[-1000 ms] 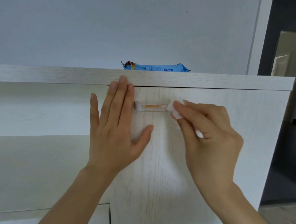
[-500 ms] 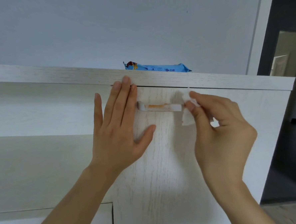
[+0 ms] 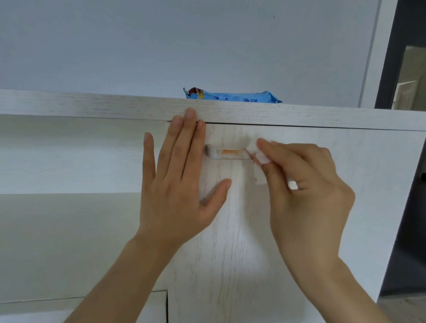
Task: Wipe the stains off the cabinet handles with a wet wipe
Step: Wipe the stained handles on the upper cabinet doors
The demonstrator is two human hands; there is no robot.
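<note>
One handle (image 3: pixel 227 153) is seen on the pale wood-grain cabinet door (image 3: pixel 237 247), just under the top board, and an orange stain (image 3: pixel 228 151) is spread along its middle. The folded wet wipe (image 3: pixel 257 151) is pinched in the curled fingers of the right hand (image 3: pixel 306 193) and is pressed against the handle's 3 o'clock end. The left hand (image 3: pixel 176 186) is laid flat on the door at 9 o'clock of the handle, fingers straight and holding nothing. Most of the stain is judged not yet removed, so much of the work on this handle remains. A blue wipes packet (image 3: pixel 233 97) is seen on the cabinet top at 12 o'clock.
</note>
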